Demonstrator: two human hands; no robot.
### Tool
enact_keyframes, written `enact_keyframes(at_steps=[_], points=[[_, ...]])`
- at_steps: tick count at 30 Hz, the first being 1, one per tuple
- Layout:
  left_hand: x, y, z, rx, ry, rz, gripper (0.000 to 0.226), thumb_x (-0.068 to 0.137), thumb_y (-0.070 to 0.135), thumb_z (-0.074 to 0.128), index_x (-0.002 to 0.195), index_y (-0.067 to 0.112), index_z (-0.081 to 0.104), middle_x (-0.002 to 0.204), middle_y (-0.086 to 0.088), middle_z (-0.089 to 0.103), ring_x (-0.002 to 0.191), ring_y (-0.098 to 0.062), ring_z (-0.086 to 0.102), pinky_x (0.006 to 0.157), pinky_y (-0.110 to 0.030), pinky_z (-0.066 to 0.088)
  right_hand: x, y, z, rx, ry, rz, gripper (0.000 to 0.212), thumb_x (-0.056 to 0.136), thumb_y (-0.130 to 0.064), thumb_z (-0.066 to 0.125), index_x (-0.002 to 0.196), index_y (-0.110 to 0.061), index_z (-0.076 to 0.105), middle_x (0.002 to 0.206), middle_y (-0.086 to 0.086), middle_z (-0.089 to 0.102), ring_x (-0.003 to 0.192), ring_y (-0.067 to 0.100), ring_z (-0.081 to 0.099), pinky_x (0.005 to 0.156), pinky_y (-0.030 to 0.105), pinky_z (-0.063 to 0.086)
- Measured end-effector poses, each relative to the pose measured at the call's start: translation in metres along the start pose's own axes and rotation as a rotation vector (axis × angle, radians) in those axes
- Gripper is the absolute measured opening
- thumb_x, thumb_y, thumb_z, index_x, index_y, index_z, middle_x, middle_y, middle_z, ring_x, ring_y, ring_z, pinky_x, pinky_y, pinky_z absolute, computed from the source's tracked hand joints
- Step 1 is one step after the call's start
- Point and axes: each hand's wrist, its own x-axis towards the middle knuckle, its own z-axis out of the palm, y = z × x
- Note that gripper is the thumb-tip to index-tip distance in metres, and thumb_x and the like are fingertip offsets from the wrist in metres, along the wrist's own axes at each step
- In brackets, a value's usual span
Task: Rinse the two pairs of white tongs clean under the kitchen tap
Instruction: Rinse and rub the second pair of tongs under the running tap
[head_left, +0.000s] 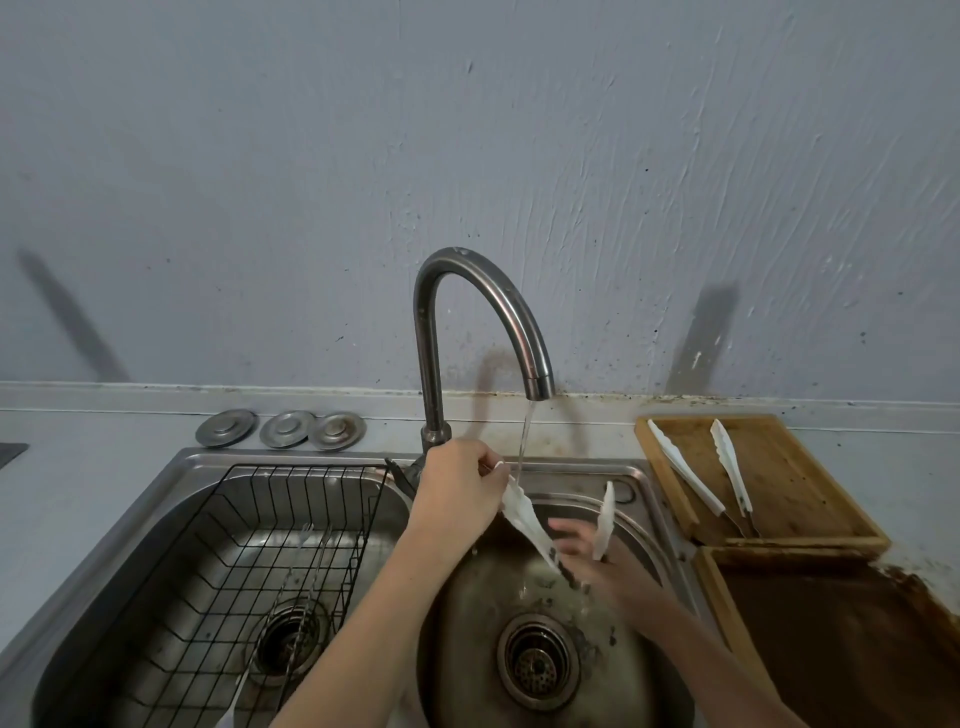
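Observation:
Water runs from the curved steel tap (519, 332) into the right basin (649, 514). One pair of white tongs (527, 519) is held spread under the stream. My left hand (460, 493) pinches the tip of its left arm by the water. My right hand (587, 556), blurred, holds the tongs lower down near their hinge, with the other arm (605, 519) sticking up. The second pair of white tongs (732, 473) lies spread open on a wooden tray (670, 488) right of the sink.
A black wire rack (208, 551) fills the left basin, with metal utensils (306, 571) lying in it. Three round metal lids (283, 428) sit on the counter behind. A second, stained wooden tray (831, 639) lies at the near right. A drain strainer (537, 660) sits in the right basin.

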Motion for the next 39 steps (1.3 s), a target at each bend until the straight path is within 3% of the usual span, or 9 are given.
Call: enact_keyframes(at_steps=[3,7,10,13,17,21,27,30,39], points=[[0.007,-0.005,0.001,-0.014,-0.031,-0.04,0.017,0.087,0.018,0.059,0.075,0.012,0.068,0.068,-0.009,0.069,0.063,-0.025,0.07,0.069,-0.042,0.06,-0.006,-0.018,0.012,0.132,-0.173,0.022,0.055,0.084,-0.045,0.061,0.123,-0.008,0.052,0.089,0.014,0.068,0.08,0.024,0.067,0.077,0.038,0.057],[0.01,-0.006,0.003,-0.161,-0.218,0.008,0.03,0.097,0.032,0.042,0.093,0.014,0.067,0.08,-0.01,0.068,0.079,-0.025,0.068,0.082,-0.043,0.057,0.0,-0.024,0.019,0.206,-0.323,-0.015,0.103,0.056,-0.092,0.031,0.1,-0.005,0.062,0.065,0.005,0.054,0.054,0.016,0.054,0.053,0.027,0.052],[0.003,-0.01,0.007,-0.367,-0.458,-0.011,0.024,0.097,0.037,0.035,0.118,0.031,0.047,0.106,0.004,0.06,0.105,-0.015,0.058,0.1,-0.032,0.045,0.0,-0.044,0.028,0.271,-0.262,0.075,0.082,0.075,-0.081,0.017,0.072,-0.008,0.055,0.055,0.003,0.048,0.043,0.016,0.043,0.046,0.027,0.043],[0.001,-0.027,0.012,-0.346,-0.388,0.007,0.038,0.098,0.033,0.037,0.133,0.022,0.04,0.123,-0.002,0.058,0.114,-0.014,0.053,0.106,-0.034,0.04,0.002,-0.054,0.038,0.066,-0.094,0.038,0.071,0.087,-0.067,0.014,0.061,-0.011,0.049,0.045,0.0,0.045,0.033,0.014,0.039,0.041,0.025,0.039],[-0.007,-0.043,0.009,0.006,0.061,0.154,0.034,0.096,0.02,0.046,0.129,0.016,0.051,0.118,0.008,0.056,0.109,-0.006,0.053,0.097,-0.022,0.042,0.002,-0.044,0.04,-0.053,0.045,0.045,0.066,0.093,-0.06,0.017,0.062,-0.012,0.05,0.043,-0.003,0.044,0.032,0.011,0.037,0.04,0.023,0.036],[-0.006,-0.069,-0.005,0.243,0.488,0.094,0.045,0.086,0.012,0.061,0.128,0.009,0.047,0.135,-0.011,0.044,0.129,-0.024,0.04,0.11,-0.036,0.031,-0.003,-0.041,0.04,-0.142,0.094,-0.005,0.062,0.094,-0.056,0.019,0.057,-0.015,0.049,0.039,-0.005,0.043,0.031,0.006,0.036,0.039,0.02,0.036],[0.011,-0.095,-0.005,0.018,0.189,-0.296,0.048,0.088,0.013,0.059,0.127,-0.004,0.037,0.128,-0.023,0.05,0.119,-0.037,0.05,0.097,-0.042,0.042,-0.006,-0.042,0.039,-0.148,0.1,-0.055,0.062,0.094,-0.055,0.021,0.057,-0.015,0.05,0.039,-0.005,0.043,0.033,0.008,0.037,0.042,0.023,0.037],[0.012,-0.098,0.0,0.028,0.145,-0.294,0.021,0.091,0.015,0.051,0.105,0.003,0.04,0.112,-0.022,0.057,0.101,-0.039,0.058,0.077,-0.039,0.045,-0.008,-0.042,0.037,-0.118,0.104,-0.065,0.062,0.09,-0.058,0.022,0.058,-0.013,0.051,0.042,-0.004,0.044,0.033,0.008,0.038,0.04,0.021,0.036],[0.039,-0.091,0.004,0.234,0.212,-0.321,0.018,0.094,0.019,0.04,0.108,0.009,0.035,0.102,-0.018,0.064,0.09,-0.037,0.062,0.074,-0.041,0.045,-0.004,-0.029,0.021,-0.096,0.082,0.054,0.067,0.086,-0.063,0.019,0.065,-0.01,0.053,0.048,-0.001,0.049,0.035,0.01,0.044,0.041,0.023,0.041]])
